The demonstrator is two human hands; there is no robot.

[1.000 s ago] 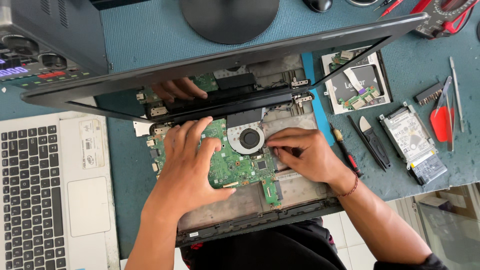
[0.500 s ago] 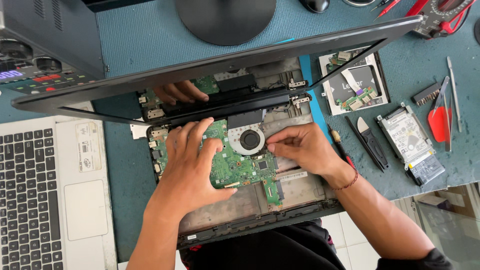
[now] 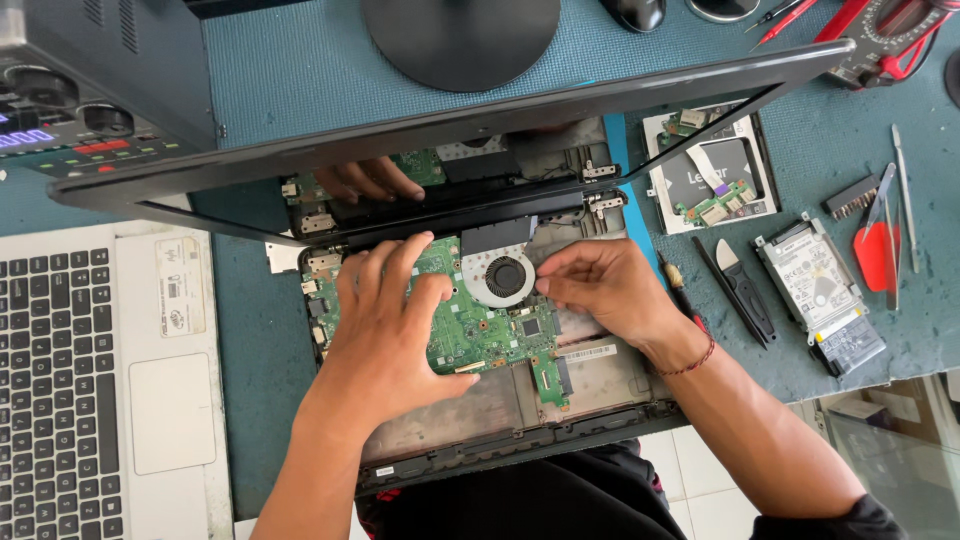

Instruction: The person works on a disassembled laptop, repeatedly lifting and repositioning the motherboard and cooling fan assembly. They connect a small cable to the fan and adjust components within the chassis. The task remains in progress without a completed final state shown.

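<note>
From the head camera, your left hand [image 3: 385, 320] lies flat on the green motherboard [image 3: 480, 335], fingers spread wide and gripping nothing. The board sits in the opened laptop base [image 3: 520, 410] on the blue mat [image 3: 300, 80], just under the tilted screen [image 3: 450, 130]. Your right hand [image 3: 605, 285] rests at the round cooling fan [image 3: 503, 277] — fingertips [image 3: 545, 287] drawn narrow against its right edge, though you cannot tell whether they pinch anything. A hard drive [image 3: 820, 290] lies well apart to the right; a white laptop [image 3: 100, 370] sits left.
</note>
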